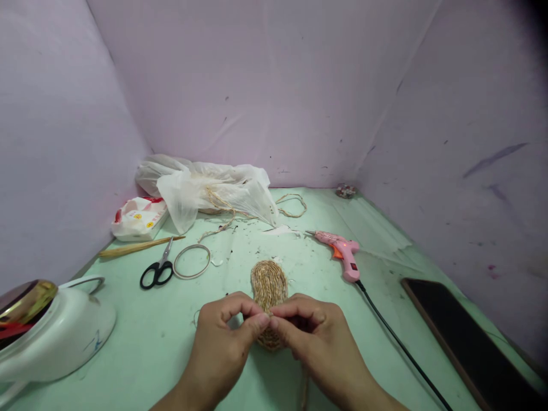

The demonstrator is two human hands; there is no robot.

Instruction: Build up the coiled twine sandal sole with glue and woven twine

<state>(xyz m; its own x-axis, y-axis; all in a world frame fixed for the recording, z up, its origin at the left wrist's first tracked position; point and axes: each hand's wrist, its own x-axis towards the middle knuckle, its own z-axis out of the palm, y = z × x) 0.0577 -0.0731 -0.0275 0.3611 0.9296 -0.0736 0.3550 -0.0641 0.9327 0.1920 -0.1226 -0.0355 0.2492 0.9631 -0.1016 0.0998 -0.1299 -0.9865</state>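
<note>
A sole-shaped oval piece of coiled straw cord (269, 279) lies in front of me, its rows running lengthwise. Over its middle, my left hand (229, 337) pinches with thumb and index finger at the piece. The thumb and index finger of my right hand (314, 337) are closed at the same spot, and the two sets of fingertips meet. What exactly is between the fingertips is mostly hidden. A tail of cord (305, 388) runs from below my right hand toward the near edge of view.
Left are black-handled scissors (160, 268), a metal ring (192, 261), straw strands (137, 247), a tissue pack (140, 218) and a white container (72, 331). Behind lies a plastic bag (214, 185) with cord. A pink glue gun (342, 251) with a cable and a phone (462, 342) lie right.
</note>
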